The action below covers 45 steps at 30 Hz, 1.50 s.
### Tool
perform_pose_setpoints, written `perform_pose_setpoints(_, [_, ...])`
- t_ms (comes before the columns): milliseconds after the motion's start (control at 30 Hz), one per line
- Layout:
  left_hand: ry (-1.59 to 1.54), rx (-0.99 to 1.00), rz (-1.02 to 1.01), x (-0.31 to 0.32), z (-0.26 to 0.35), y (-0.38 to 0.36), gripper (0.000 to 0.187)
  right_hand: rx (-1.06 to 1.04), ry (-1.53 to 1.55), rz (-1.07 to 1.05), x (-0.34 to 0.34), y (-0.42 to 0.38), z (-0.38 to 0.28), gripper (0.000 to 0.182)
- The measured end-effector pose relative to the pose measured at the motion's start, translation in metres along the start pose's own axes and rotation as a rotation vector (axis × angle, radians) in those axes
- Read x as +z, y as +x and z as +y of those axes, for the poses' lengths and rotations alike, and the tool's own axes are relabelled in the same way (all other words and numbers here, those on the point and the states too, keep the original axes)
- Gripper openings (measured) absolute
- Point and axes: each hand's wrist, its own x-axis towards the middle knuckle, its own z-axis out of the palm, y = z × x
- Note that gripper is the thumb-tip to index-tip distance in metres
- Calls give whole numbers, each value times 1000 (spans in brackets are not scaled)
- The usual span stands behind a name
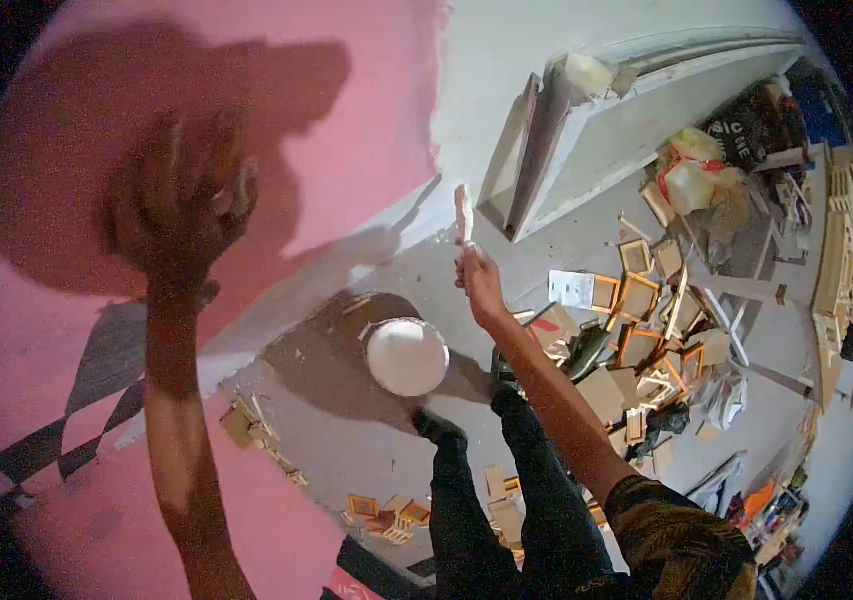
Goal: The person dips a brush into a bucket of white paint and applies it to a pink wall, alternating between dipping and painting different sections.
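Note:
My left hand [185, 200] is raised in front of the pink wall [367, 110], in deep shadow, with its fingers stretched upward and apart. My right hand [480, 283] is closed round the lower end of a narrow tool coated in white [465, 213], which points up and looks like a putty knife seen edge-on. Below and left of that hand, a round bucket [408, 357] with white showing across its top stands on the grey floor, just ahead of my feet.
A white framed panel [637, 120] leans at the back right. Small wooden frames [639, 297] and board pieces lie heaped on the floor to the right. A plastic bag [692, 180] sits behind them. More frames [387, 512] lie by my left leg.

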Motion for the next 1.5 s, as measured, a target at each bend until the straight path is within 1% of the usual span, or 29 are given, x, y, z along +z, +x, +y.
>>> perform_pose_setpoints(33, [-3, 27, 2, 4, -3, -2, 36, 17, 22, 17, 3, 9, 1, 39])
perform_pose_setpoints(133, [-64, -6, -18, 2, -3, 2, 37, 52, 216, 64, 20, 24, 9, 38])
perform_pose_setpoints(200, [-101, -8, 6, 2, -2, 5, 37, 46, 249, 108, 35, 32, 12, 37])
perform_pose_setpoints(233, [-92, 36, -20, 6, -7, 1, 38, 42, 261, 129, 43, 34, 10, 36])
perform_pose_setpoints(333, [-33, 223, -124, 28, -35, -27, 38, 187, 327, 96, 68, 40, 8, 35])
perform_pose_setpoints(367, [-14, 278, -136, 33, -39, -32, 38, 50, 229, 46, 71, 41, 21, 35])
perform_pose_setpoints(467, [22, 331, -14, 35, -39, -30, 38, 70, 112, -13, 61, 31, 26, 35])
perform_pose_setpoints(500, [39, 351, 29, 36, -42, -29, 38, 80, 131, 8, 54, 27, 21, 36])
perform_pose_setpoints(567, [119, 416, -2, 34, -49, -30, 39, 103, 242, 59, 43, 21, 10, 36])
perform_pose_setpoints(600, [185, 457, -76, 30, -53, -33, 39, 118, 331, 90, 40, 19, 7, 37])
perform_pose_setpoints(633, [190, 437, -104, 28, -52, -35, 39, 104, 369, 134, 40, 27, 3, 37])
perform_pose_setpoints(667, [196, 418, -131, 26, -50, -36, 39, 83, 298, 95, 46, 30, 7, 36])
perform_pose_setpoints(733, [108, 264, -80, 16, -28, -17, 39, 28, 165, 7, 71, 38, 13, 35])
perform_pose_setpoints(767, [64, 186, -54, 10, -16, -7, 39, 171, 129, 19, 73, 32, 11, 34])
perform_pose_setpoints(800, [20, 108, -28, 6, -7, 1, 39, 152, 66, 11, 69, 25, 16, 34])
perform_pose_setpoints(867, [-169, 82, -313, 5, -14, -16, 48, 107, -60, -8, 52, 19, 28, 34])
perform_pose_setpoints(900, [-175, 67, -347, 6, -15, -20, 49, 113, 32, 46, 49, 21, 22, 34])
perform_pose_setpoints(967, [-128, 67, -274, 7, -12, -20, 51, 130, 218, 161, 46, 29, 12, 34])
perform_pose_setpoints(1067, [-83, 67, -163, 10, -7, -15, 53, 56, 180, 90, 68, 52, 29, 32])
perform_pose_setpoints(1133, [-92, 76, -171, 11, -8, -17, 55, 80, 116, 68, 69, 42, 30, 30])
perform_pose_setpoints(1200, [-139, 95, -259, 11, -13, -28, 57, 77, -5, 38, 46, 33, 30, 29])
perform_pose_setpoints(1233, [-180, 103, -337, 8, -19, -38, 57, 16, 4, 63, 38, 38, 32, 29])
perform_pose_setpoints(1267, [-254, 114, -452, 6, -24, -47, 58, -46, 11, 88, 30, 44, 34, 29])
perform_pose_setpoints(1333, [-483, 128, -750, 5, -32, -67, 63, 62, 284, 211, 33, 48, -6, 29])
perform_pose_setpoints(1367, [-616, 112, -902, 4, -36, -78, 67, 7, 221, 150, 43, 55, -4, 28])
perform_pose_setpoints(1400, [-584, 105, -896, 5, -35, -74, 66, 58, 230, 137, 56, 54, -3, 28])
perform_pose_setpoints(1433, [-535, 110, -834, 5, -33, -68, 66, 111, 237, 127, 68, 47, -2, 29])
perform_pose_setpoints(1467, [-432, 125, -667, 6, -28, -58, 65, 162, 240, 115, 73, 40, -3, 29])
perform_pose_setpoints(1500, [-301, 125, -474, 10, -22, -43, 64, 74, 74, 43, 62, 39, 17, 30])
